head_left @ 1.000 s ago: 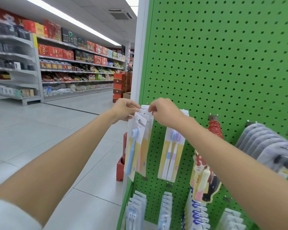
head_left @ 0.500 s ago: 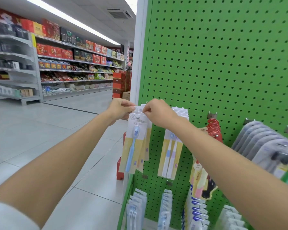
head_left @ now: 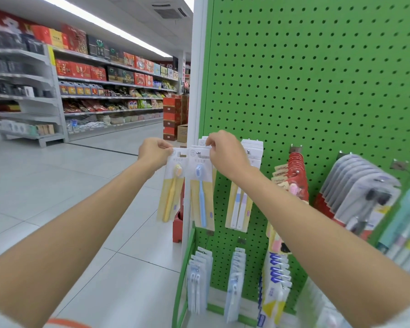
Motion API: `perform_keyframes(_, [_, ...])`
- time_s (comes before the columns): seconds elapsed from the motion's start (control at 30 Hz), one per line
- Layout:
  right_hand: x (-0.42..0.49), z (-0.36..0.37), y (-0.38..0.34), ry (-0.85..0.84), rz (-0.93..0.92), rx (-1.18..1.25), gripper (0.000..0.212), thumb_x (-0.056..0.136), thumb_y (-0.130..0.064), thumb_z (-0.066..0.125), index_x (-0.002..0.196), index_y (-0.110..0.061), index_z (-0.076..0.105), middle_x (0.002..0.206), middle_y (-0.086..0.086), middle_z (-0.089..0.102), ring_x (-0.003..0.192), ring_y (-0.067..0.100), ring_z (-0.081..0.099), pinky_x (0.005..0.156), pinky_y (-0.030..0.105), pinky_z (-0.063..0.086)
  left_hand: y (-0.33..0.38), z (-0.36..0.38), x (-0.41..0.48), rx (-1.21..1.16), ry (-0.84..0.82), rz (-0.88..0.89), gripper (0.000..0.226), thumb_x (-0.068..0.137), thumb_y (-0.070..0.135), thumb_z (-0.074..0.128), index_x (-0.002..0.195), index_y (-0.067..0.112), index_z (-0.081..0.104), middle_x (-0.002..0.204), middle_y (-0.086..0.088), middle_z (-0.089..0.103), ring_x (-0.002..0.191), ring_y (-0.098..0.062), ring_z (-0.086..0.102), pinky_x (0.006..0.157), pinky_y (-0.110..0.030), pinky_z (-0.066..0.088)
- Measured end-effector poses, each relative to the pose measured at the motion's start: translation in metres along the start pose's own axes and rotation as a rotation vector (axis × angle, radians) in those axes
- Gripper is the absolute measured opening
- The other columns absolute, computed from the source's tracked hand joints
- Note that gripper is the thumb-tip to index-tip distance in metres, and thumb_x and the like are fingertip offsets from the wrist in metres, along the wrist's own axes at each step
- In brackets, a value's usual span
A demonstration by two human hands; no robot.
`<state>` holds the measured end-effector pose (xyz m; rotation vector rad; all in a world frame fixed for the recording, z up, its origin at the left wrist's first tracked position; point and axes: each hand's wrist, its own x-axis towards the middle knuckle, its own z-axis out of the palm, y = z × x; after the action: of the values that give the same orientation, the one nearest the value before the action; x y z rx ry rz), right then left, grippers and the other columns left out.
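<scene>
My left hand [head_left: 154,152] pinches the top edge of a carded yellow toothbrush pack [head_left: 172,190], held just left of the green pegboard [head_left: 317,74] and off its hook. My right hand [head_left: 225,152] pinches the top of a blue toothbrush pack [head_left: 201,192], which hangs at the front of a row of packs on the pegboard's leftmost hook. Both packs hang side by side, cards facing me.
More toothbrush packs [head_left: 240,207] hang to the right, then red-carded items [head_left: 296,171] and grey blister packs [head_left: 355,185]. Lower hooks carry more packs [head_left: 197,278]. An open aisle floor [head_left: 57,185] and stocked shelves [head_left: 104,91] lie left; a red object [head_left: 178,228] stands beside the white post.
My left hand has drawn the yellow pack leftward away from the hanging stack. My right hand stays at the top of the blue pack on the hook.
</scene>
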<state>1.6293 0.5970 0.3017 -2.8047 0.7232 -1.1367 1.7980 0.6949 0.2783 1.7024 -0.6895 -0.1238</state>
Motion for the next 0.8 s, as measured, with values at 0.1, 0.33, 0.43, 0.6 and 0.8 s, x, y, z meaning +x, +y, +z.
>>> perform_keyframes(0.1, [-0.021,-0.003,-0.009,0.049,-0.002,0.092,0.03,0.09,0.003,0.044,0.109,-0.006,0.066,0.108,0.008,0.063,0.099,0.025,0.057,0.085,0.04,0.048,0.003,-0.002,-0.022,-0.002,-0.009,0.003,0.017,0.088,0.008,0.069,0.074,0.018,0.069,0.094,-0.008,0.07,0.096,-0.026,0.068,0.084,-0.04,0.059])
perform_keyframes(0.33, [-0.077,0.014,-0.019,0.041,0.064,0.306,0.032,0.094,-0.005,0.046,0.122,-0.007,0.062,0.113,0.005,0.064,0.1,0.018,0.058,0.09,0.036,0.05,-0.002,-0.018,-0.064,-0.02,-0.039,-0.05,0.013,0.087,0.005,0.071,0.076,0.013,0.07,0.098,-0.011,0.072,0.088,-0.023,0.068,0.076,-0.034,0.06])
perform_keyframes(0.43, [-0.096,0.029,-0.021,-0.012,0.115,0.372,0.034,0.095,-0.009,0.047,0.126,-0.008,0.061,0.111,0.004,0.064,0.098,0.018,0.058,0.091,0.038,0.05,-0.008,-0.023,-0.079,-0.001,-0.048,-0.065,0.013,0.087,0.004,0.07,0.076,0.011,0.069,0.096,-0.011,0.07,0.082,-0.02,0.066,0.07,-0.031,0.058])
perform_keyframes(0.6, [-0.114,0.044,-0.027,-0.119,0.231,0.611,0.04,0.097,-0.034,0.053,0.132,-0.016,0.054,0.105,-0.002,0.061,0.094,0.011,0.058,0.085,0.032,0.052,-0.02,-0.02,-0.099,-0.068,-0.208,-0.103,0.007,0.088,0.003,0.069,0.083,0.007,0.068,0.09,-0.008,0.069,0.078,-0.017,0.066,0.074,-0.03,0.059])
perform_keyframes(0.8, [-0.13,0.067,-0.008,-0.052,0.396,0.718,0.052,0.084,-0.053,0.069,0.117,-0.017,0.051,0.094,-0.007,0.056,0.08,0.003,0.057,0.069,0.025,0.048,-0.045,0.009,-0.108,-0.214,-0.401,-0.167,0.011,0.089,0.011,0.07,0.1,0.007,0.072,0.096,-0.007,0.072,0.083,-0.015,0.067,0.07,-0.026,0.059])
